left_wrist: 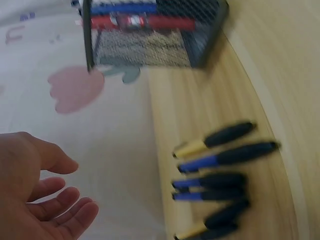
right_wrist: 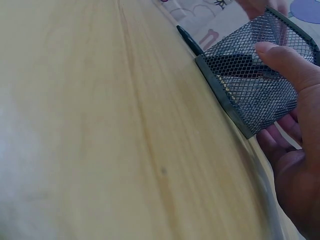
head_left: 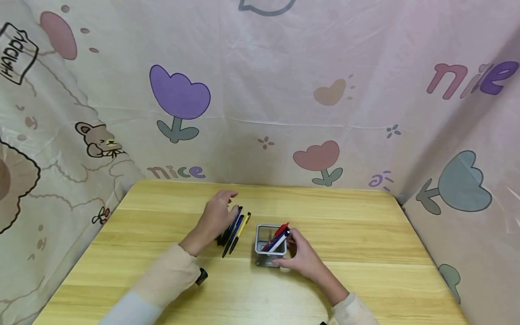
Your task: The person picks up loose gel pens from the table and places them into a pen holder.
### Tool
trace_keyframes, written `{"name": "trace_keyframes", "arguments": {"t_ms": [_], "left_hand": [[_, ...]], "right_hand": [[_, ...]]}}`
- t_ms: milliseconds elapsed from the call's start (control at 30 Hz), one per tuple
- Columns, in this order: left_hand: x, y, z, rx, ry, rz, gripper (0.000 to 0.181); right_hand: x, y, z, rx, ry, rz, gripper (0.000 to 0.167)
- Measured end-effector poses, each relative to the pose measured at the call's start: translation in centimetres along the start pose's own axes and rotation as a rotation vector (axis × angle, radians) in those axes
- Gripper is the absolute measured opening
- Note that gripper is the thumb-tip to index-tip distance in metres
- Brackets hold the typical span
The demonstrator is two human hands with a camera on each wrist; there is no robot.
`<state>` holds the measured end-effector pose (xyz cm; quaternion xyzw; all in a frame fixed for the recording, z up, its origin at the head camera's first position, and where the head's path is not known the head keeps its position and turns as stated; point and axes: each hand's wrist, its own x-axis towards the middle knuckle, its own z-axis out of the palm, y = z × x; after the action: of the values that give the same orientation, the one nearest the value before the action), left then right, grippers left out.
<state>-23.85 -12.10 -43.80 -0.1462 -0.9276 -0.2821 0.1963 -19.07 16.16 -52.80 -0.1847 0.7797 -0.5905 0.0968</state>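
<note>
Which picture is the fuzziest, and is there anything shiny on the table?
Left wrist view: fuzziest, with the pens smeared and soft-edged, maybe from movement; right wrist view: the mesh holder looks clearer, its wires easy to see, while a pale glare washes out the left side of the table; head view: a soft, pale sheen on the table's near part.

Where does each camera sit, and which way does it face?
Head: on the head, facing forward and down at the table; left hand, right hand and sleeves show.
Left wrist: on that wrist, facing loose pens and the mesh holder; the left hand shows.
Right wrist: on that wrist, facing the mesh holder; the right hand and part of the left hand show.
Shared: head and left wrist show the red pen in the mesh holder.
</note>
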Motion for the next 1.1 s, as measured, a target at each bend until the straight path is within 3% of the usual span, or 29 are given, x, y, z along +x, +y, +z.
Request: {"name": "trace_keyframes", "arguments": {"t_ms": [267, 733, 1100], "left_hand": [[0.1, -3.3, 0.0, -0.001, -0.077, -0.140, 0.047], [-0.2, -7.5, 0.8, 0.020, -0.178, -0.301, 0.061], [-0.5, -8.8, 1.1, 0.117, -0.237, -0.324, 0.054]], "right_hand": [[0.0, 0.3, 0.0, -0.006, 0.004, 0.005, 0.076], [0.0, 0.1, 0.0, -0.045, 0.024, 0.024, 0.079], [0.0, -0.1, 0.0, -0.061, 0.033, 0.026, 0.079]]}}
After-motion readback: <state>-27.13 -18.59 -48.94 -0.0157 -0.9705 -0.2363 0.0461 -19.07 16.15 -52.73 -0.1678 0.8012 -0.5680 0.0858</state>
